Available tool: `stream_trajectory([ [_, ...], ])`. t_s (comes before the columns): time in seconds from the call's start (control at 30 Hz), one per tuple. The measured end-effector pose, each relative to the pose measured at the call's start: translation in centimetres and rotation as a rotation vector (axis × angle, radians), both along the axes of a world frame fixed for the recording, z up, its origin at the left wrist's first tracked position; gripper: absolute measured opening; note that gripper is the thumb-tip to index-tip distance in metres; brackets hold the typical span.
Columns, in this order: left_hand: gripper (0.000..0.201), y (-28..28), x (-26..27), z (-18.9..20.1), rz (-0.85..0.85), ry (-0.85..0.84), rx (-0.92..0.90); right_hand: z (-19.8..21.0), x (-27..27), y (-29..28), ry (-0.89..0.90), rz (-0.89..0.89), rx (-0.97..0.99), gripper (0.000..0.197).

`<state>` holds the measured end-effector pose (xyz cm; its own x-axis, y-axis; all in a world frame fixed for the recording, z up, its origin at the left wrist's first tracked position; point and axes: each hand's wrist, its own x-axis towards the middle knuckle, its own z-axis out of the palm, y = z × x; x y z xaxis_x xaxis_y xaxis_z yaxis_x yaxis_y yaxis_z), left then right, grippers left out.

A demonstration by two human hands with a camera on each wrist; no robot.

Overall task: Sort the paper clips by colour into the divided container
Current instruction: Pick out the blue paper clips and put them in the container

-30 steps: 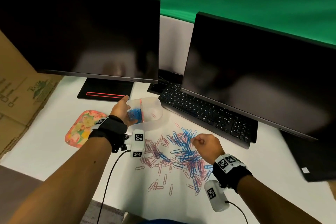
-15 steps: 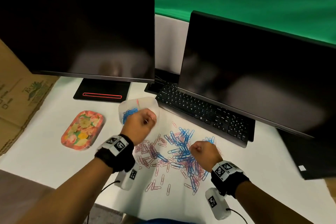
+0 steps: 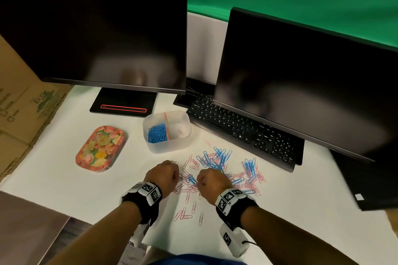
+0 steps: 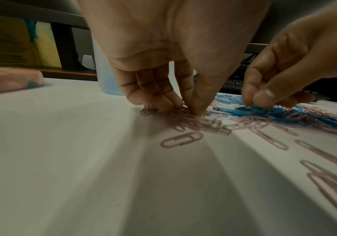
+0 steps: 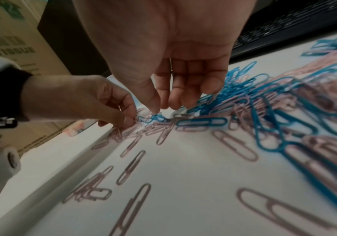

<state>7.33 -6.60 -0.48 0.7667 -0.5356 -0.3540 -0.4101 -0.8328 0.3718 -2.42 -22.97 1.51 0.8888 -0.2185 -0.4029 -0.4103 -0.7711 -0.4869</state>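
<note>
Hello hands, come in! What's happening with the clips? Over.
Left hand pinching pink clips on the table. Right hand pinching blue clips. Container holds blue, few pink. Nothing in the way.

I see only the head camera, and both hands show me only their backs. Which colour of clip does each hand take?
Observer: The left hand pinches pink clips with its thumb and fingertips, at the left edge of the pile.
Operator: And the right one?
Observer: The right hand pinches blue clips between its thumb and forefinger.
Operator: Are the clips lifted?
Observer: Not as far as I can tell. In both wrist views the fingertips are down at the pile on the table.
</note>
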Motion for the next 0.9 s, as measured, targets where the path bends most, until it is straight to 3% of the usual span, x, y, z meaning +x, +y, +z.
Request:
stream_trajectory([
  [0.17,0.014,0.3,-0.2,-0.2,-0.021,0.006,0.009,-0.5,0.8,1.1,0.048,0.051,-0.161,0.029],
  [0.33,0.03,0.0,-0.2,-0.5,-0.057,0.01,-0.051,-0.4,1.2,1.2,0.093,0.049,-0.207,0.021],
  [0.57,0.02,-0.4,-0.1,-0.6,-0.121,-0.003,-0.047,0.1,0.1,-1.5,0.021,-0.188,0.105,0.013],
  [0.73,0.012,-0.5,0.2,-0.7,-0.127,0.003,-0.028,0.7,-0.2,-2.8,-0.023,-0.263,0.186,0.01],
  [0.9,0.003,-0.2,0.5,-0.7,-0.103,0.008,-0.029,1.1,-0.5,-3.5,-0.04,-0.433,0.396,0.018],
])
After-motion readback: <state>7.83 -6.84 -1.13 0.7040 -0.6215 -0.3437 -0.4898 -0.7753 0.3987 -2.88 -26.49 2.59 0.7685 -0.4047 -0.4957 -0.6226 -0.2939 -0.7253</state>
